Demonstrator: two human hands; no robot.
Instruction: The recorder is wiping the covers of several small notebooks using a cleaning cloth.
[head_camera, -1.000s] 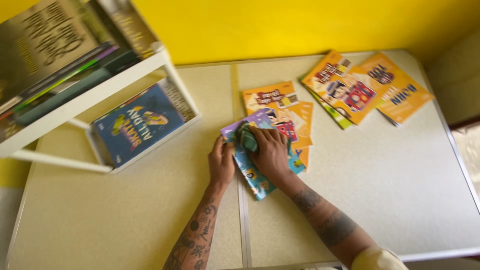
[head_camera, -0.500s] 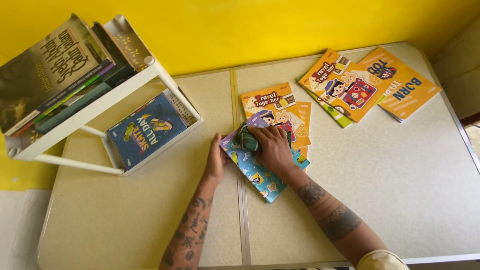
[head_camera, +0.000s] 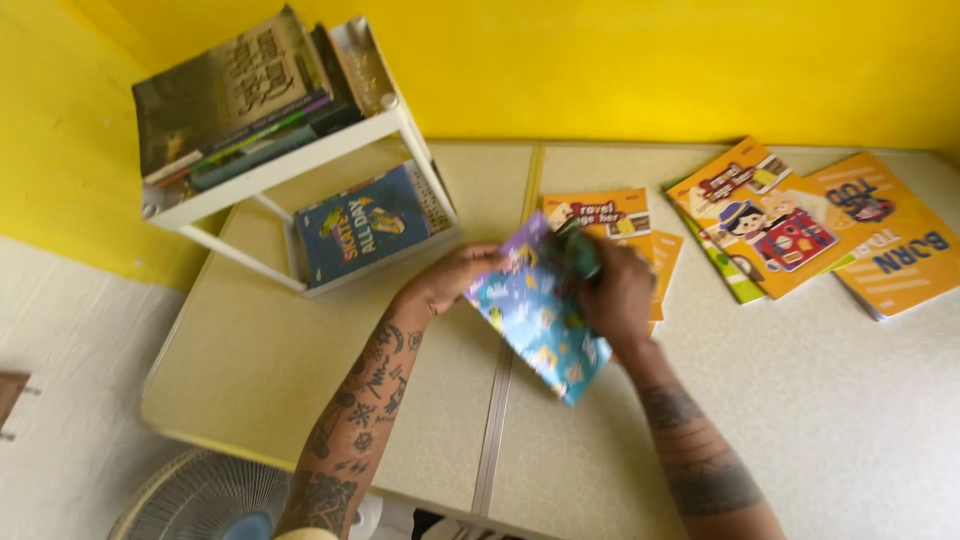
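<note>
Lifted off the beige table near its centre seam: a blue patterned booklet, pinched at its left edge by the left hand, with the right hand pressing a bunched dark green cloth against its upper right part. Likely trouble: a slip or a creased cover, given the thin one-sided pinch and the sideways push of the cloth. Just beyond, an orange booklet; far right, more orange booklets; far left, a white rack of books, close enough for an elbow knock.
</note>
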